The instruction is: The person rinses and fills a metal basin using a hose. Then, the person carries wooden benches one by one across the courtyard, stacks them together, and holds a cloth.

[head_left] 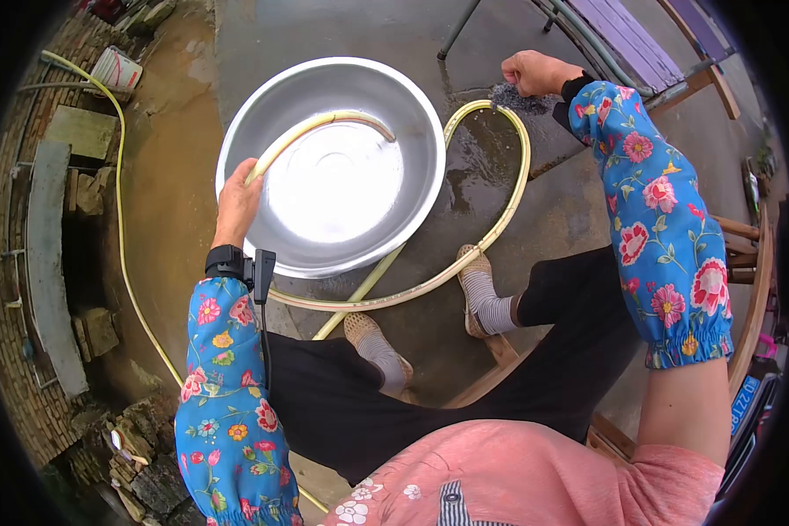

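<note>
My left hand (238,203) is closed around a yellow hose (293,138) at the left rim of a large metal basin (422,175). The hose's end reaches into the basin and lies over its bright inner bottom. No water stream can be made out at its tip. Beyond the basin to the right, my right hand (534,73) is closed in a fist on a dark grey, fuzzy scouring pad (519,99), which hangs just below the fingers. Both forearms wear blue floral sleeves.
More hose (524,158) loops over the wet concrete past my feet. A purple-slatted chair (626,39) stands at upper right. Along the left are a white bucket (116,70), a stone slab (48,254) and a brick wall. Wooden chair parts are by my right side.
</note>
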